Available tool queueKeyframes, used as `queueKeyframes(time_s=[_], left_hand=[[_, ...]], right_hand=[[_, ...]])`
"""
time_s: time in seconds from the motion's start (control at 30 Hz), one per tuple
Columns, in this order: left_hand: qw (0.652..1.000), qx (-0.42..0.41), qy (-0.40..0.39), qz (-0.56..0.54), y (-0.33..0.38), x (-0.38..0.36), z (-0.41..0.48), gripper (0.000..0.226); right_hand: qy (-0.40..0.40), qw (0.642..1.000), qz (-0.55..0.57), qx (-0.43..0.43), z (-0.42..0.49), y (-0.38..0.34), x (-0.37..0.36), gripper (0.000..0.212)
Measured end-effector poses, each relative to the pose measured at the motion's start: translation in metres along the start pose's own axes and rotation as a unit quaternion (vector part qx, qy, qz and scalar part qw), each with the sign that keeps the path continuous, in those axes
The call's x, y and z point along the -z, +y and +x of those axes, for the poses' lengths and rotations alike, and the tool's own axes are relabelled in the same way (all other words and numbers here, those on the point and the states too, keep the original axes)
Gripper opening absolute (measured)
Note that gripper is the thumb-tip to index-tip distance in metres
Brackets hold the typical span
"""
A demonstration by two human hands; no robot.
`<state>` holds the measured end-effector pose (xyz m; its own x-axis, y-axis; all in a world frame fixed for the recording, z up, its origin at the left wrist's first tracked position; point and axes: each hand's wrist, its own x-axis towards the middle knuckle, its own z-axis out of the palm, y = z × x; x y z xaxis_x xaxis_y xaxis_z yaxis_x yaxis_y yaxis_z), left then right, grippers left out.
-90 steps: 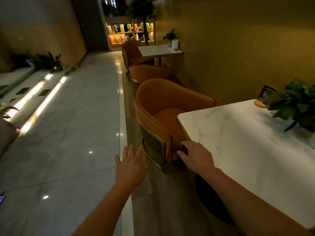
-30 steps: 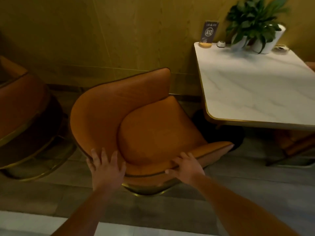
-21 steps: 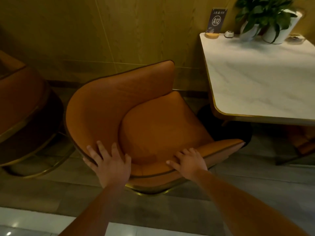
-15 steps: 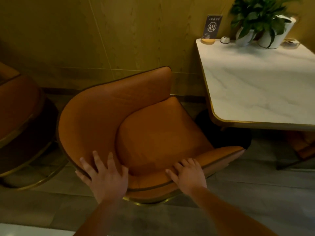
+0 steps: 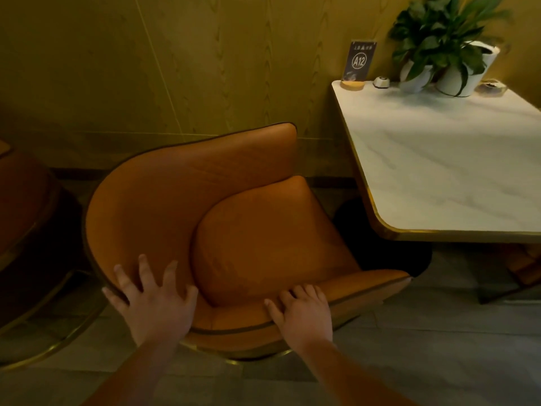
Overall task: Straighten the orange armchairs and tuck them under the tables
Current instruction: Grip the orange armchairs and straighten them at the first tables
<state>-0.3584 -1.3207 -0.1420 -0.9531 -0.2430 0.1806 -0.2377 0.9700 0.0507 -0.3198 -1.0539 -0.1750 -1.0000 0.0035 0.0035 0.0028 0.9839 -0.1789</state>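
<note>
An orange armchair (image 5: 181, 200) with a curved back and a gold base ring stands just left of a white marble table (image 5: 445, 171) with a gold edge. Its open front is turned toward the table's near left corner, and the seat cushion is clear of the tabletop. My left hand (image 5: 152, 303) lies over the chair's near rim with fingers spread along the inside of the back. My right hand (image 5: 301, 312) grips the near arm, fingers curled over its top edge.
A second orange armchair (image 5: 23, 218) stands close on the left. A yellow wall runs behind. On the table's far edge are an A12 sign (image 5: 358, 64), a small call button (image 5: 381, 82) and a potted plant (image 5: 445, 48). Another chair's legs (image 5: 524, 271) show under the table.
Three seconds ago I stood beside the table reaching for the chair. Over the last second both hands stayed on its near rim and the chair shifted slightly in view.
</note>
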Motion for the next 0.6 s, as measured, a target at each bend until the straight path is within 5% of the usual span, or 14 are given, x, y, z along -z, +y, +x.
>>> queueKeyframes(time_s=[0.6], left_hand=[[0.995, -0.098, -0.023, -0.020, -0.036, -0.018, 0.146, 0.072]], right_hand=[[0.028, 0.995, -0.026, -0.095, 0.095, -0.079, -0.026, 0.061]])
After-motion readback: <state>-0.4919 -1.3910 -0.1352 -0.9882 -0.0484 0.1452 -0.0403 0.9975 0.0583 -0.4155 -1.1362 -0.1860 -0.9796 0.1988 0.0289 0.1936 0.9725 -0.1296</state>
